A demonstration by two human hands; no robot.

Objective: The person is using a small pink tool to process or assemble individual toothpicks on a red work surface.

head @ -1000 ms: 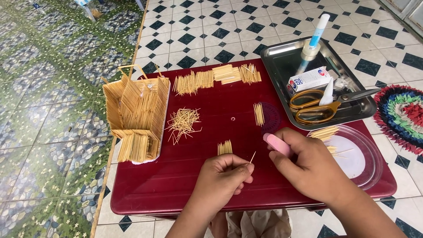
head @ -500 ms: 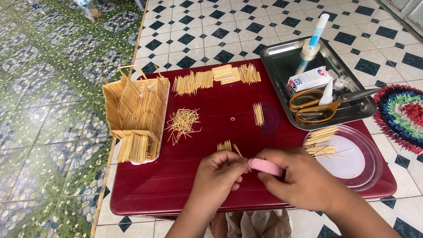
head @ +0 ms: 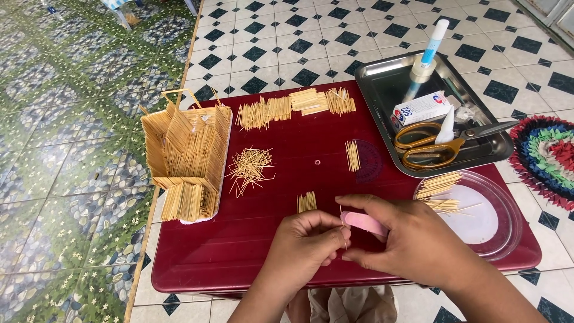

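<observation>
Left hand [head: 308,239]: closed in a pinch on a thin pale wooden toothpick [head: 342,226], held upright just above the near edge of the low dark-red table [head: 239,251]; stick kept vertical, prob. so its side meets the file.
Right hand [head: 412,239]: closed round a small pink flat file block [head: 363,222], thumb below, fingers on top; block laid crosswise against the toothpick, touching it.
Toothpick/file spot: near-edge middle of table, betw. both hands.
Small upright bundle of cut sticks [head: 307,201]: just beyond left hand, kept close, likely for easy reach.
Loose heap of thin sticks [head: 250,167]: table centre-left, well apart from hands.
Open box built of toothpicks w/ thin handle [head: 188,158]: at left edge, out of the working area.
Rows of sorted sticks [head: 296,107]: along far edge.
Short stick bundle [head: 353,155]: centre-right, beside a dark protractor, barely seen.
Clear round plastic lid [head: 478,218]: near right corner, sticks laid on its far rim, close to right hand.
Steel tray [head: 382,78]: far right corner, overhanging; gold-handled scissors [head: 433,146], glue tube and small carton kept inside.
Open room: bare red top betw. box and hands; near edge tight, hands partly over it.
</observation>
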